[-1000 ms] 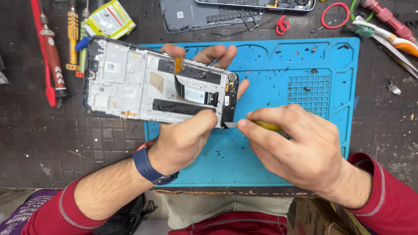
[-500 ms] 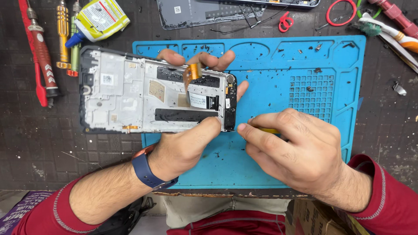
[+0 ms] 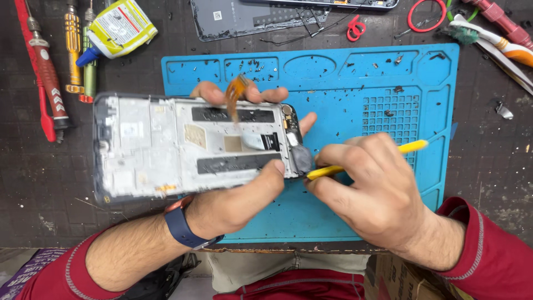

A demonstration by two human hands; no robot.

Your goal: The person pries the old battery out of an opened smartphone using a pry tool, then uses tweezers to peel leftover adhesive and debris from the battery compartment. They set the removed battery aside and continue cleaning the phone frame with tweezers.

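Red-handled screwdrivers point(image 3: 47, 78) lie at the far left of the dark desk point(image 3: 33, 194), with a yellow-and-white glue tube point(image 3: 114, 29) just beside them at the top. Next comes the opened phone frame point(image 3: 166, 147), held flat above the blue work mat point(image 3: 355, 83), its bare metal inside facing up and an orange flex ribbon point(image 3: 234, 94) curling off its upper edge. The left hand point(image 3: 233, 203), a blue watch on its wrist, is clamped on the frame, thumb pressed on the near edge and fingertips showing past the far edge. A grey blob point(image 3: 302, 159) sits at the frame's right end. The right hand point(image 3: 377, 194) is closed around a yellow pry tool point(image 3: 327, 171), whose tip touches that right end. Further right, near the top edge, lie a red ring point(image 3: 425, 15) and a toothbrush point(image 3: 488, 41).
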